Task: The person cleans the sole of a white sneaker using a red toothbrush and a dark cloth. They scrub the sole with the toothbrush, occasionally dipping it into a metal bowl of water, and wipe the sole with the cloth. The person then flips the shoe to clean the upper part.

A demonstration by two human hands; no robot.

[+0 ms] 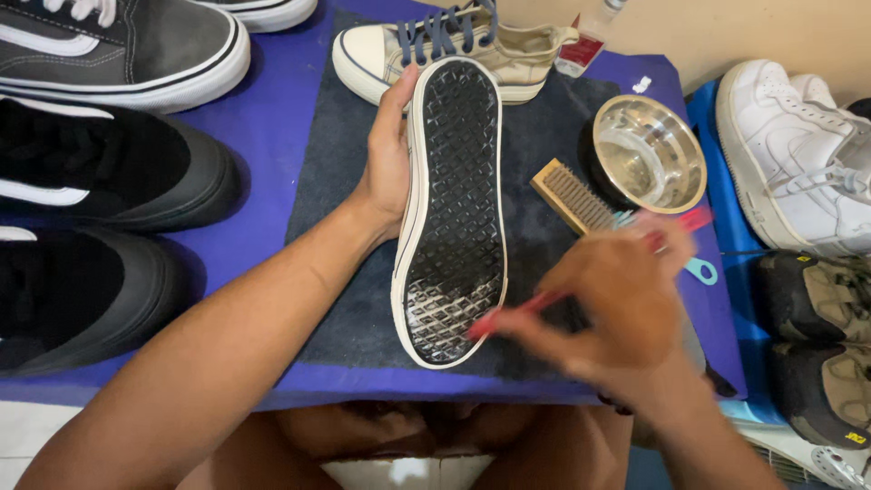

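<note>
My left hand [388, 163] grips a sneaker [451, 209] from its left side and holds it sole up, showing a dark waffle tread with a white rim. My right hand [617, 313], blurred by motion, holds a thin red brush [519, 311] whose tip lies on the heel end of the sole. The sneaker hangs over a dark grey mat [354, 236] on a blue cloth [272, 136].
A beige sneaker with blue laces [454, 45] lies at the mat's far edge. A wooden brush [572, 195] and a metal bowl [649, 152] sit to the right. Dark sneakers [100, 163] line the left; a white sneaker [798, 154] and olive shoes [821, 336] the right.
</note>
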